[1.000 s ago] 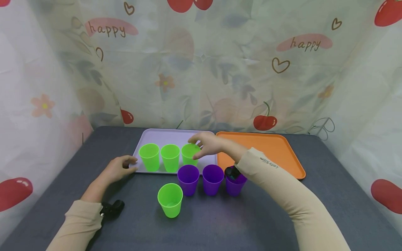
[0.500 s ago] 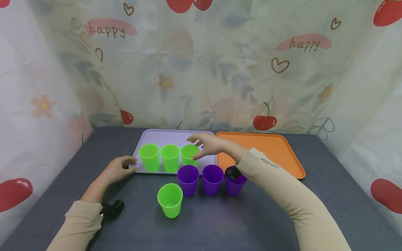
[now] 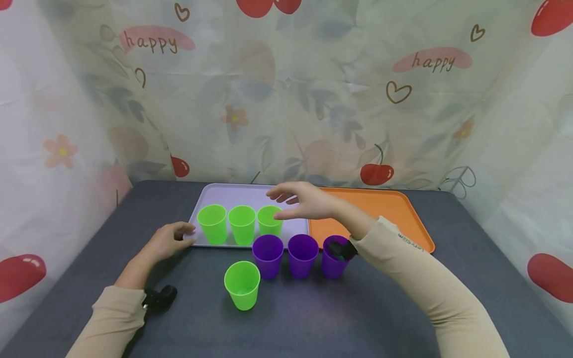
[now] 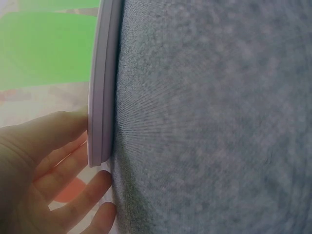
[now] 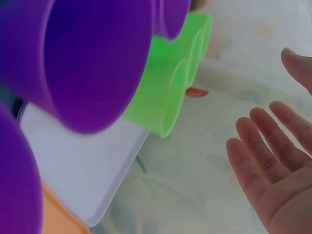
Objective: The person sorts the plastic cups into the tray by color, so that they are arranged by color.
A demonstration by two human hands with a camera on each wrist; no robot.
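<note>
My left hand [image 3: 167, 242] holds the near left corner of the lilac tray [image 3: 228, 192], with the thumb [image 4: 68, 124] on its rim. Three bright green cups [image 3: 242, 224] stand upright in a row on that tray. Above the rightmost of them my right hand [image 3: 304, 200] hovers with fingers spread and nothing held; the right wrist view shows its bare palm [image 5: 287, 200] apart from the cups. In front of the tray, three purple cups [image 3: 268, 255] stand in a row, the right one partly covered by the wrist camera. Another green cup [image 3: 242, 285] stands nearer on the table.
An orange tray [image 3: 385, 209] adjoins the lilac tray on the right, with my right forearm reaching across its near left part. Both trays lie on a dark grey table [image 3: 340, 318]. A patterned curtain [image 3: 286, 114] hangs behind and at both sides.
My right hand has lifted off the rightmost green cup on the tray, its fingers spreading as it moved up and slightly right. My left hand has stayed at the tray corner.
</note>
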